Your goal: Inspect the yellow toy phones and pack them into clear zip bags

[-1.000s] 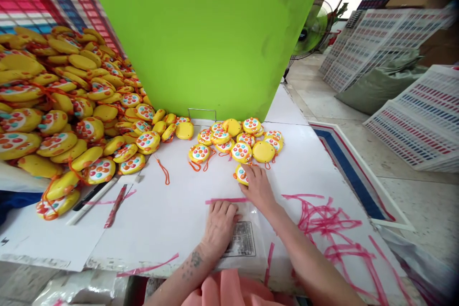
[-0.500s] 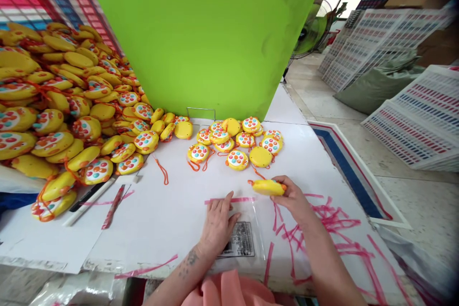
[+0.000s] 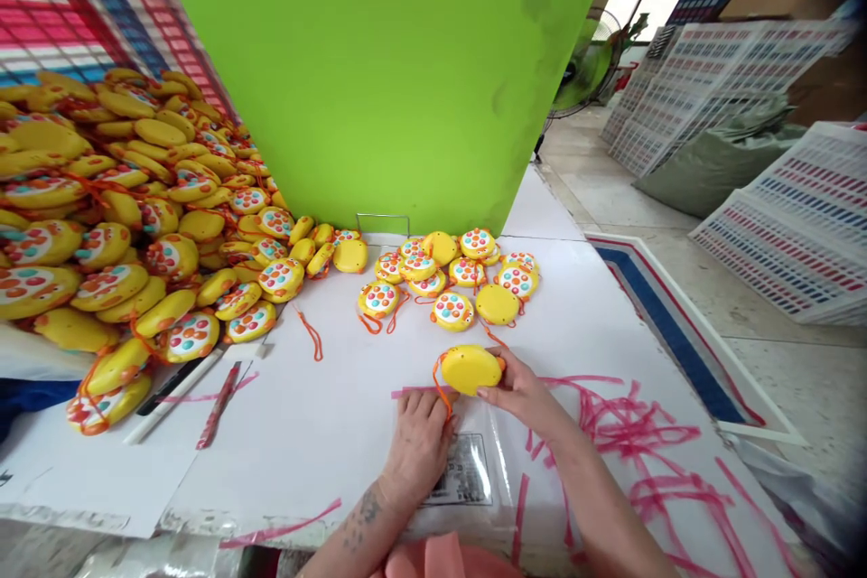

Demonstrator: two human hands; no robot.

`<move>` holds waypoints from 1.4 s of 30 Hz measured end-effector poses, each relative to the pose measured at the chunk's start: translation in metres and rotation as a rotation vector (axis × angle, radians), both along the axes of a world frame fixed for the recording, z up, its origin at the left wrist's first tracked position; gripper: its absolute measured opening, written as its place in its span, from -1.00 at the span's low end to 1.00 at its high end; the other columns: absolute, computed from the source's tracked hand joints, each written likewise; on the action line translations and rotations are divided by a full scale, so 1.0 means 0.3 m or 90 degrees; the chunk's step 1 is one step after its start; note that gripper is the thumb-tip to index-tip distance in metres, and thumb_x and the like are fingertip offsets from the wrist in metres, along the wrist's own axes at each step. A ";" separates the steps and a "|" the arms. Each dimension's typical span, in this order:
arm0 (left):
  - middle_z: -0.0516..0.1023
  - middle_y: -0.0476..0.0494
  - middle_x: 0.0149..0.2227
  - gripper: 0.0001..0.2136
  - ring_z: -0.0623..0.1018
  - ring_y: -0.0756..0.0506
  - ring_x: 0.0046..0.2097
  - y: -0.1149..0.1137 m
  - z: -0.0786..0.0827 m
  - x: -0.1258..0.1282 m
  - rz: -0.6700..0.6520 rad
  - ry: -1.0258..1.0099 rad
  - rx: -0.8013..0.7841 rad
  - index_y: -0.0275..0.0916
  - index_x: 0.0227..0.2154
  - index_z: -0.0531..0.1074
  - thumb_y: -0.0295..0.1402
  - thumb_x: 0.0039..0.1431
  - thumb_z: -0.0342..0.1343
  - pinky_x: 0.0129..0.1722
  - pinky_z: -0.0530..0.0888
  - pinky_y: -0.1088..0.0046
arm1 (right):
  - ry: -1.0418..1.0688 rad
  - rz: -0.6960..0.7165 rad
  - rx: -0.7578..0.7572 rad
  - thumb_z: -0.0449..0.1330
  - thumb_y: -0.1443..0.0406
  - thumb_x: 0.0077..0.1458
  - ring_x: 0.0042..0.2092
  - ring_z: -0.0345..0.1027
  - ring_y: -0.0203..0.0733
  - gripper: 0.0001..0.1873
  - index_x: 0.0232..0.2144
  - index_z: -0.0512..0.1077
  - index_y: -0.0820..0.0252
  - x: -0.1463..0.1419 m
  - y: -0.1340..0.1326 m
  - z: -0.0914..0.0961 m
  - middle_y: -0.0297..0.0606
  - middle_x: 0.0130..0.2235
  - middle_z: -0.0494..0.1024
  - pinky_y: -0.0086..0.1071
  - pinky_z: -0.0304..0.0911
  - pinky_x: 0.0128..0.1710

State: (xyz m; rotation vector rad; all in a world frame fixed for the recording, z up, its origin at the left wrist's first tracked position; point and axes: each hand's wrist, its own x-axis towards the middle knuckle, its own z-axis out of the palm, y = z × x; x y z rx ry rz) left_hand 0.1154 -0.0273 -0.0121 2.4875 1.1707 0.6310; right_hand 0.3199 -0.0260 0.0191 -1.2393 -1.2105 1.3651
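Note:
My right hand [image 3: 518, 388] holds a yellow animal-shaped toy [image 3: 472, 369] by its right end, its plain back turned up. An orange cord loop [image 3: 439, 388] hangs from the toy's left side, down to the fingers of my left hand [image 3: 421, 433]. That hand rests on a clear plastic bag [image 3: 502, 470] with a black printed panel, its fingers bent close together at the bag's pink-taped upper edge. The fingertips are partly hidden. Beyond both hands lies a small group of similar toys [image 3: 452, 311], some showing colored dots, some their yellow backs.
A large heap of the toys [image 3: 163, 199] fills the left side. A green board [image 3: 379, 81] stands at the back. Pink strips [image 3: 629, 424] lie tangled at right. A red-handled cutter [image 3: 220, 406] and a loose orange cord [image 3: 310, 331] lie at left. White crates [image 3: 799, 217] stand beyond.
My right hand has brought the toy left and turned its yellow back upward, close to my left hand. My left fingers have drawn together and bent at the bag's upper edge.

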 end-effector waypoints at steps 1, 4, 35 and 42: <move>0.46 -0.19 -0.22 -0.74 0.38 -0.20 -0.17 -0.001 -0.001 0.000 0.002 0.000 0.001 -0.23 -0.01 0.33 -0.45 0.26 -0.06 -0.14 0.33 0.15 | -0.014 0.009 0.005 0.29 0.22 -0.03 -0.10 0.38 -0.13 -0.54 -0.06 0.30 0.12 0.004 0.004 -0.009 -0.24 -0.10 0.46 -0.27 0.32 -0.10; 0.46 -0.17 -0.24 -0.85 0.37 -0.20 -0.18 -0.002 0.004 -0.002 -0.008 -0.018 -0.004 -0.24 -0.16 0.36 -0.39 0.25 -0.02 -0.15 0.32 0.15 | -0.066 0.021 0.017 0.24 0.18 0.05 -0.06 0.37 -0.09 -0.53 0.02 0.31 0.12 0.022 0.012 -0.028 -0.20 -0.04 0.45 -0.22 0.31 -0.06; 0.50 -0.09 -0.31 -0.82 0.43 -0.16 -0.21 0.005 -0.004 0.010 0.000 -0.015 0.000 -0.16 -0.22 0.44 -0.43 0.29 -0.06 -0.16 0.30 0.19 | -0.078 -0.154 -0.032 0.21 -0.01 0.03 -0.04 0.40 0.01 -0.46 -0.04 0.47 0.20 0.036 0.090 -0.106 -0.16 -0.06 0.56 -0.14 0.28 0.00; 0.48 -0.12 -0.29 -0.83 0.40 -0.15 -0.21 -0.003 0.011 0.010 -0.007 -0.022 0.028 -0.18 -0.24 0.46 -0.42 0.29 -0.05 -0.19 0.29 0.24 | -0.062 -0.149 -0.046 0.21 -0.01 0.04 -0.04 0.42 0.00 -0.48 -0.04 0.49 0.15 0.048 0.100 -0.118 -0.19 -0.05 0.56 -0.18 0.30 -0.03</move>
